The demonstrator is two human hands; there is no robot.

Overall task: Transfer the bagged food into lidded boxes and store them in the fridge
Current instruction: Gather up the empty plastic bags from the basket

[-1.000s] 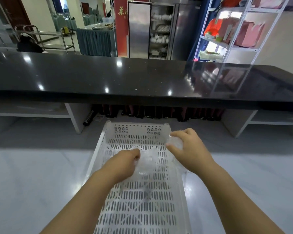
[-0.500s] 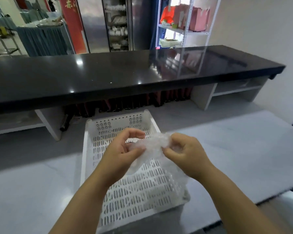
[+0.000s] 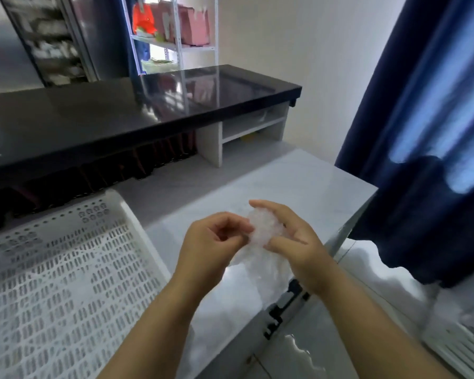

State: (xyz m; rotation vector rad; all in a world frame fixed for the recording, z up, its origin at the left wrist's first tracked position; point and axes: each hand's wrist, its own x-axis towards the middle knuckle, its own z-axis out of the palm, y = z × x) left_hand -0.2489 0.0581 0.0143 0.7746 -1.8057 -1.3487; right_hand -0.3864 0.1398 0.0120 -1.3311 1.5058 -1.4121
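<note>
Marble counter [image 3: 298, 187] fills the foreground for us, pale and glossy, running out to a corner on the right. Behind it we've got a long black ledge [image 3: 121, 119] raised on white supports, its top mirroring the room. Down the right side hangs a navy curtain [image 3: 394, 214], just beside the counter's corner. At our left a white perforated crate [image 3: 66, 269] sits on the counter, its slotted floor in plain view. Further back, beyond the ledge, stands a white rack [image 3: 175, 46] with pink and orange packages on its shelves, too blurred to read.

Now the hands, both up over the counter, to the right of the crate. The left hand [image 3: 212, 242] has its fingers curled in, thumb and fingertips pinching one edge of a clear, crumpled bag [image 3: 260, 231]. The right hand [image 3: 296, 239] wraps the other side: fingers arched over the top, thumb pressing in from below. So the bag is bunched between the two hands in mid-air, its loose end trailing down beneath them, clear of the crate. What it holds we can't tell.
</note>
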